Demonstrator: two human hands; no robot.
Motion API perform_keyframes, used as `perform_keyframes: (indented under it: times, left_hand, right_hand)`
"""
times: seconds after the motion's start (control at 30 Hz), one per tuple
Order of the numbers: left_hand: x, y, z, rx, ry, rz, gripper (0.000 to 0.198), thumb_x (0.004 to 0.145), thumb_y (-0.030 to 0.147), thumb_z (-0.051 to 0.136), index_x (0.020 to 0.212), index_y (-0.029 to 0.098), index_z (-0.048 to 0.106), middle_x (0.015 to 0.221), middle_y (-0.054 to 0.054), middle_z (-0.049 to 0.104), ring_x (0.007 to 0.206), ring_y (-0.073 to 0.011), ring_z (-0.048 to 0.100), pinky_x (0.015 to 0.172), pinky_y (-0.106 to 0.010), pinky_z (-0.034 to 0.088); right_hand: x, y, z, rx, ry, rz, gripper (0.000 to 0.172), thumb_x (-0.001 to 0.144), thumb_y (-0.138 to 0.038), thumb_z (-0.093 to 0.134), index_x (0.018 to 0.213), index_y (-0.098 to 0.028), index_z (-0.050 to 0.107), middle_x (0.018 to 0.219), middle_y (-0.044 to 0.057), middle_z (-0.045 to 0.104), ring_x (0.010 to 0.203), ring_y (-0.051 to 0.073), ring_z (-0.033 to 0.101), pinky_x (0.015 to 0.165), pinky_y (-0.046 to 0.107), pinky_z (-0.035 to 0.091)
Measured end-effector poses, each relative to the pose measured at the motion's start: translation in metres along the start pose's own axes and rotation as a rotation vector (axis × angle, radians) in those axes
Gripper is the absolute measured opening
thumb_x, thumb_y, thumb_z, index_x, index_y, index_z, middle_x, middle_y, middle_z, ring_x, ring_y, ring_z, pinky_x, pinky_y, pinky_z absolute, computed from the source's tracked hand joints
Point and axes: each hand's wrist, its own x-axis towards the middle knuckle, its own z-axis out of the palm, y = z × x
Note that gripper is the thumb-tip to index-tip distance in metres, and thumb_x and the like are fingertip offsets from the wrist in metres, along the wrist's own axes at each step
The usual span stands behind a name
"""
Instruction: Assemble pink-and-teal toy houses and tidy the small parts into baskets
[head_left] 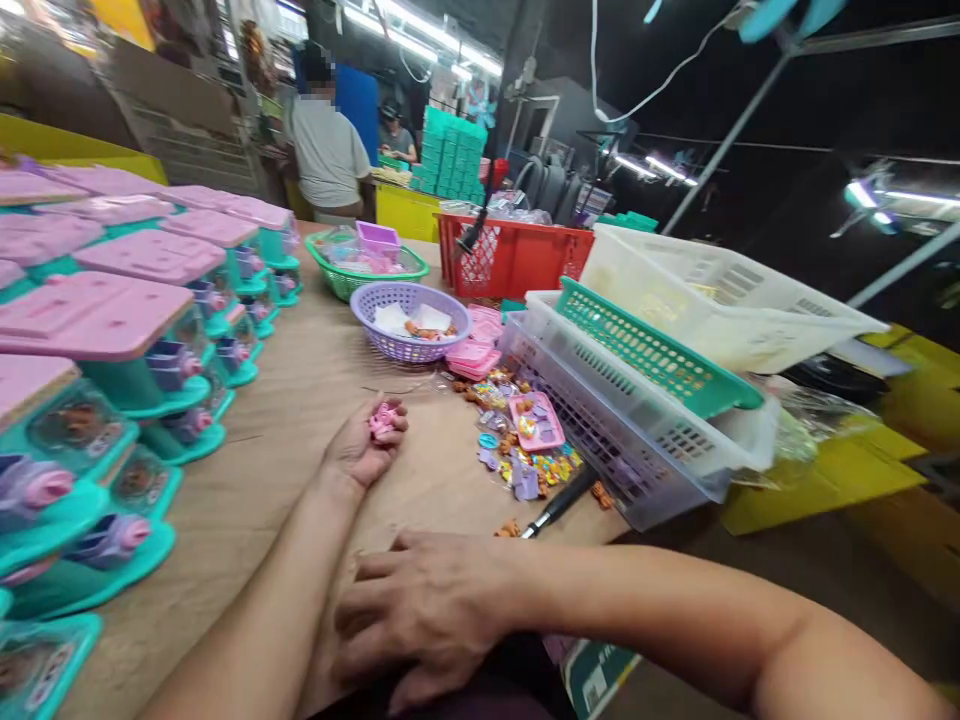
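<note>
My left hand (364, 447) rests on the brown table, palm up, fingers curled around a small pink plastic toy part (384, 420). My right hand (424, 615) lies flat across my left forearm near the table's front edge, fingers spread and holding nothing. Just right of the left hand lies a heap of tiny colourful toy pieces (525, 455) with a small pink tray (537, 420) on it. A black-handled tool (559, 503) lies at the heap's near end.
Rows of teal toy sets with pink lids (112, 340) fill the left side. A purple basket (410, 320), a green basket (365, 265), a red crate (514, 257) and stacked white and teal baskets (660, 390) stand behind and right. Two people work in the background.
</note>
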Motion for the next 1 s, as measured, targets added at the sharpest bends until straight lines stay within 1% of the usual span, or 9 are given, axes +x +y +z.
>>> perform_keyframes:
  times: [0.17, 0.3, 0.43, 0.5, 0.6, 0.67, 0.77, 0.87, 1.0]
  left_hand:
    - [0.015, -0.018, 0.002, 0.186, 0.121, 0.177, 0.017, 0.093, 0.022, 0.051, 0.083, 0.009, 0.057, 0.073, -0.006, 0.059, 0.054, -0.0071, 0.056, 0.039, -0.01, 0.034]
    - [0.028, -0.04, 0.007, 0.477, 0.168, 0.37, 0.016, 0.089, 0.026, 0.055, 0.087, 0.01, 0.059, 0.07, -0.004, 0.061, 0.052, -0.0073, 0.055, 0.044, -0.013, 0.038]
    - [0.043, -0.053, 0.021, 0.829, 0.121, 0.527, 0.026, 0.085, 0.038, 0.059, 0.08, 0.012, 0.063, 0.06, 0.0, 0.057, 0.045, -0.0091, 0.047, 0.044, -0.02, 0.037]
    - [0.047, -0.054, 0.034, 1.007, 0.059, 0.621, 0.029, 0.084, 0.042, 0.061, 0.077, 0.014, 0.066, 0.063, -0.002, 0.059, 0.056, -0.0142, 0.055, 0.054, -0.025, 0.045]
    - [0.04, -0.057, 0.053, 1.223, -0.023, 0.777, 0.025, 0.082, 0.04, 0.063, 0.091, 0.017, 0.072, 0.094, -0.008, 0.07, 0.097, -0.0244, 0.062, 0.092, -0.038, 0.047]
    - [0.022, -0.062, 0.058, 1.32, -0.017, 0.861, 0.03, 0.081, 0.037, 0.066, 0.106, 0.019, 0.071, 0.116, -0.011, 0.066, 0.118, -0.0276, 0.054, 0.108, -0.044, 0.035]
    - [-0.025, -0.071, 0.045, 1.6, 0.102, 1.023, 0.034, 0.087, 0.032, 0.061, 0.118, 0.019, 0.066, 0.127, -0.013, 0.06, 0.125, -0.028, 0.048, 0.111, -0.048, 0.031]
    - [-0.088, -0.081, 0.011, 1.919, 0.265, 1.107, 0.025, 0.092, 0.025, 0.053, 0.114, 0.016, 0.063, 0.12, -0.014, 0.061, 0.115, -0.0254, 0.053, 0.102, -0.046, 0.04]
    - [-0.159, -0.103, -0.039, 1.97, 0.463, 1.096, 0.018, 0.092, 0.021, 0.052, 0.105, 0.014, 0.063, 0.108, -0.013, 0.062, 0.106, -0.0229, 0.055, 0.095, -0.041, 0.047]
  right_hand:
    - [-0.037, 0.025, 0.032, -0.015, 0.108, 0.082, 0.04, 0.1, -0.043, 0.043, 0.138, -0.036, 0.051, 0.152, 0.002, 0.041, 0.134, 0.022, 0.039, 0.106, 0.043, 0.036]
    - [-0.053, 0.058, 0.042, 0.042, 0.141, 0.218, 0.039, 0.097, -0.035, 0.047, 0.135, -0.031, 0.054, 0.148, 0.006, 0.047, 0.132, 0.025, 0.042, 0.102, 0.047, 0.037]
    - [-0.075, 0.096, 0.044, 0.059, 0.288, 0.435, 0.029, 0.098, -0.032, 0.048, 0.123, -0.026, 0.063, 0.135, 0.009, 0.057, 0.123, 0.025, 0.048, 0.099, 0.044, 0.039]
    - [-0.088, 0.11, 0.047, 0.073, 0.39, 0.515, 0.024, 0.097, -0.029, 0.05, 0.113, -0.023, 0.067, 0.125, 0.009, 0.061, 0.117, 0.023, 0.051, 0.097, 0.041, 0.039]
    - [-0.103, 0.125, 0.052, 0.083, 0.573, 0.563, 0.018, 0.094, -0.023, 0.054, 0.105, -0.021, 0.068, 0.115, 0.008, 0.064, 0.11, 0.022, 0.051, 0.095, 0.039, 0.04]
    - [-0.107, 0.129, 0.054, 0.086, 0.668, 0.54, 0.015, 0.091, -0.018, 0.056, 0.101, -0.02, 0.067, 0.108, 0.008, 0.064, 0.106, 0.022, 0.051, 0.092, 0.038, 0.042]
    - [-0.108, 0.124, 0.054, 0.127, 0.759, 0.446, 0.016, 0.091, -0.014, 0.052, 0.096, -0.018, 0.067, 0.097, 0.008, 0.066, 0.094, 0.022, 0.054, 0.085, 0.038, 0.044]
    - [-0.108, 0.112, 0.051, 0.195, 0.826, 0.294, 0.019, 0.094, -0.015, 0.049, 0.102, -0.02, 0.065, 0.094, 0.008, 0.067, 0.089, 0.021, 0.057, 0.081, 0.038, 0.046]
    - [-0.115, 0.106, 0.049, 0.215, 0.832, 0.179, 0.021, 0.093, -0.021, 0.055, 0.112, -0.025, 0.063, 0.101, 0.007, 0.066, 0.094, 0.022, 0.061, 0.084, 0.038, 0.047]
